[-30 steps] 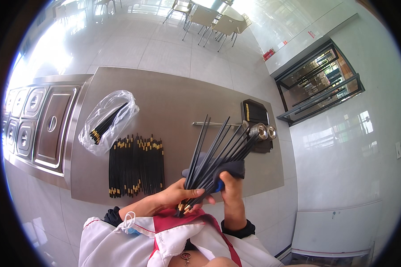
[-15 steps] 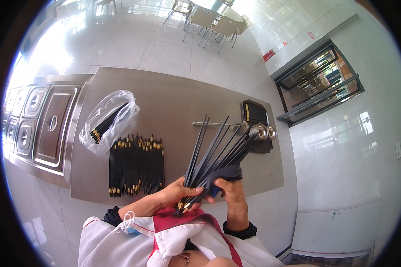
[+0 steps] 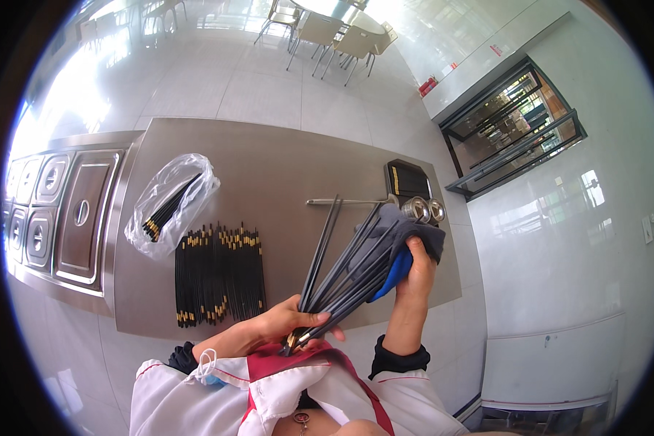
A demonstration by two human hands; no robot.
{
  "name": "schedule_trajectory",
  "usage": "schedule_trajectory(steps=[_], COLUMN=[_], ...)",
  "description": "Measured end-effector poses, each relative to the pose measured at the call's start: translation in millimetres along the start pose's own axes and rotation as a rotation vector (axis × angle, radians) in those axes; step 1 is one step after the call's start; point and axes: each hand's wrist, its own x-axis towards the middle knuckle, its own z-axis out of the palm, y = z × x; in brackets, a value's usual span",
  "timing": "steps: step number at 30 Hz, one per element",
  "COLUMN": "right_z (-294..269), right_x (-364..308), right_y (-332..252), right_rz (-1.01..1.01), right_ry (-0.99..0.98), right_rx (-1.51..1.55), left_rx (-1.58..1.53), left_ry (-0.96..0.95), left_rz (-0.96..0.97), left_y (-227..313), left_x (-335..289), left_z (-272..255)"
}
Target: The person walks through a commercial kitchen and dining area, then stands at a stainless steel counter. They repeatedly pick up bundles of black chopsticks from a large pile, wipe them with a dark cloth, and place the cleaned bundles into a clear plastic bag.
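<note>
My left hand is closed around a bundle of black chopsticks near their gold-marked ends, close to my body. The chopsticks fan out away from me, up and to the right. My right hand grips a grey cloth with a blue side, pressed around the outer part of the bundle. Left of the hands, many black chopsticks with gold bands lie side by side as a flat layer on the steel table. Behind them, a clear plastic bag holds more chopsticks.
A long-handled metal ladle lies beyond the cloth, with round shiny metal pieces beside a black tray. Lidded steel pans adjoin the table's left side. Chairs stand at the far end.
My right hand and the cloth have slid outward along the chopsticks, up and to the right, from near my left hand. My left hand keeps its grip on the bundle.
</note>
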Motion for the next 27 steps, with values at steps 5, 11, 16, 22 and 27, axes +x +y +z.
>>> schedule_trajectory(steps=[5,11,16,22,27], right_z=[-8.2,-18.3,-36.8,-71.1,-57.2], right_x=[-22.5,-29.2,39.3,34.3,-7.9], right_y=[23.8,38.5,-5.0,28.5,60.2], right_rz=[0.175,0.153,0.017,0.064,0.384], right_ry=[-0.061,-0.028,0.133,-0.076,-0.001], right_rx=[-0.122,-0.116,0.273,0.479,0.427], left_rx=[0.029,0.189,0.173,0.171,0.154], left_ry=[0.066,0.084,0.066,0.083,0.076], left_rz=[0.016,0.014,-0.007,0.05,0.118], left_y=[-3.0,-5.7,-11.7,-7.5,-0.3], left_x=[0.3,2.2,-1.6,0.6,-3.5], left_z=[-5.1,-21.3,-23.0,-26.0,-16.4])
